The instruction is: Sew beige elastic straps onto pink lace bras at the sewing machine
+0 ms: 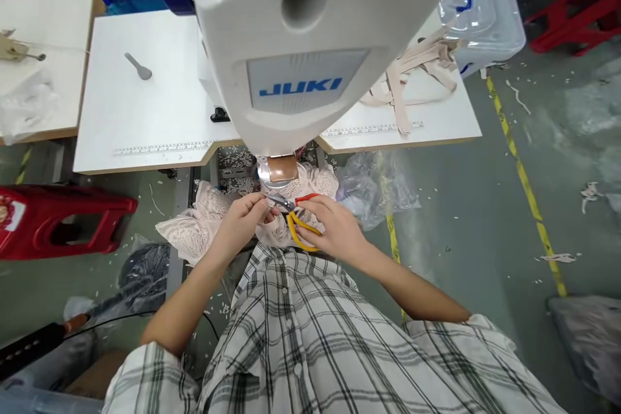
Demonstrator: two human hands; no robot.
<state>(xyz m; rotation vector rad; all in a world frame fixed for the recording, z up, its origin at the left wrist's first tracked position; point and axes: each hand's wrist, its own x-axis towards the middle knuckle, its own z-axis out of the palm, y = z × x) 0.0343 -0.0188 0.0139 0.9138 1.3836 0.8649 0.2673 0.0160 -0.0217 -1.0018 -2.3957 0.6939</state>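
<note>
My right hand (pixel 332 223) grips scissors (pixel 303 236) with yellow and red handles, their metal blades pointing left toward my other hand. My left hand (pixel 245 217) is closed in a pinch on pale pink lace fabric (pixel 194 226), right by the blade tips. More of the lace spreads on both sides of my hands and under the sewing machine head. Just beyond the blades sits the needle area of the white JUKI sewing machine (pixel 301 87). The exact edge between my left fingertips is too small to make out.
Beige elastic strips (pixel 400 87) lie on the right part of the white table (pixel 160 97), beside a clear lidded box (pixel 485 6). A red stool (pixel 63 220) stands at left. A plastic bag (pixel 378 191) hangs right of the lace. Scraps litter the floor.
</note>
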